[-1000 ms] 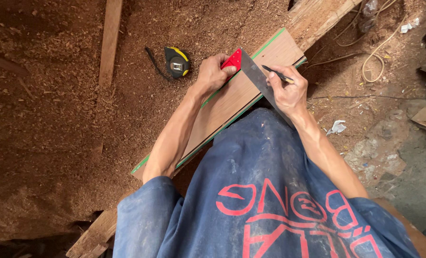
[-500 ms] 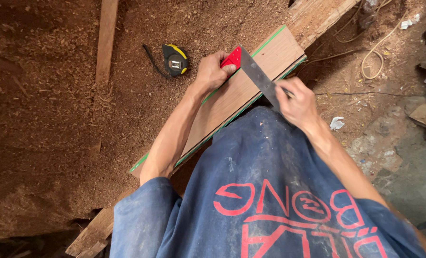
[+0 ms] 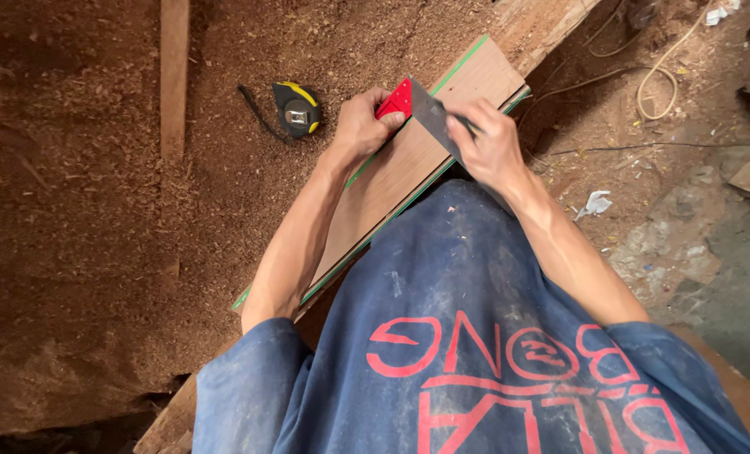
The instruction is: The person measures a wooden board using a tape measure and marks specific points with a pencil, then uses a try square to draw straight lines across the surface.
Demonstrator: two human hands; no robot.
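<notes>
- Step in hand: marking across the board (image 3: 408, 168), which lies on a beam above the sawdust floor.
- Left hand (image 3: 362, 126) clamps the square (image 3: 417, 105) by its red stock.
- Right hand (image 3: 488, 143) pinches a pencil, barely visible, against the blade.
- Next move calls for a steady square, judging from this.

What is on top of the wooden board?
On the board lies a square with a red handle, held by the left hand. The right hand rests over its blade, hiding whatever it holds.

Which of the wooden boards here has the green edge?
The flat brown board under both hands, with the red-handled square across it. The narrow strip on the sawdust at upper left and the rough beam beyond are bare wood.
</notes>
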